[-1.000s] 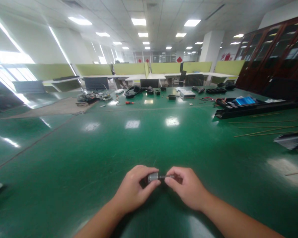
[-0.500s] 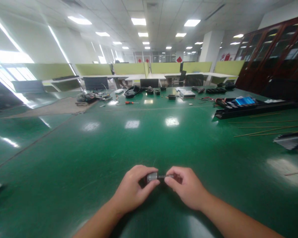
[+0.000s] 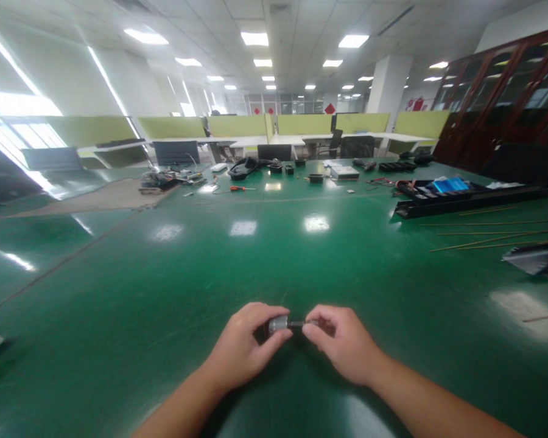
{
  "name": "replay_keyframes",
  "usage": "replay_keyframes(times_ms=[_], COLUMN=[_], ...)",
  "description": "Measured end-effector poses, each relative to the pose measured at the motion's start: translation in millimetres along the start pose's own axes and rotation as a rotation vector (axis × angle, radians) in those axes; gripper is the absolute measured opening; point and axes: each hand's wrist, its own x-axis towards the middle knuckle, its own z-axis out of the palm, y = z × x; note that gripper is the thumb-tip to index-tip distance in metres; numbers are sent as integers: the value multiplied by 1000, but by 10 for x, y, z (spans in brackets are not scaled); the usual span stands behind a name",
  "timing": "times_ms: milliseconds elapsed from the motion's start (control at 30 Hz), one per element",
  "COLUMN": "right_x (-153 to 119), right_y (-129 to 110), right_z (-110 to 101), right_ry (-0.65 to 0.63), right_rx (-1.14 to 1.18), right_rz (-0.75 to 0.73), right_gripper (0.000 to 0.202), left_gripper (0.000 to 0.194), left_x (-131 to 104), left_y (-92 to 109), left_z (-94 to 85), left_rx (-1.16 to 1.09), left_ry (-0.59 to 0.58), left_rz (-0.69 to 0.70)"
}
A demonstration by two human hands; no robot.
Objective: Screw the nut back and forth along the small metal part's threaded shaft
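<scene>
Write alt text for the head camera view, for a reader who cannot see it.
Two bare hands meet low over a glossy green table: the left hand grips a small silver cylinder, and the right hand pinches the dark shaft sticking out of it. Far behind lie a red-handled screwdriver, long black trays and thin rods.

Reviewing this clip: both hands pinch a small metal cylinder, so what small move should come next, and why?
Probably a slight twist by the right hand while the left hand steadies the cylinder: each hand pinches one end, with a thin dark stub between them.
</scene>
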Motion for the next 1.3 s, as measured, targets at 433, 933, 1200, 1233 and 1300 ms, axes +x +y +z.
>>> replay_keyframes(times_ms=[433, 933, 1200, 1233, 1300], right_x=[7, 8, 13, 11, 8], right_y=[-11, -16, -8, -10, -12], right_z=[-3, -15, -18, -17, -16], right_ry=[9, 19, 14, 14, 15], right_rx=[-26, -6, -6, -5, -3], right_rz=[-3, 12, 14, 14, 14], right_gripper=[16, 17, 16, 16, 16], left_gripper=[25, 25, 25, 25, 25], left_x=[-1, -5, -3, -4, -6], left_y=[-11, -20, -20, -21, -25], left_z=[2, -12, -21, -22, -21], left_rx=[-23, -15, -15, -16, -18], left_ry=[-26, -11, -6, -5, -4], left_rz=[-43, -49, -37, -38, -36])
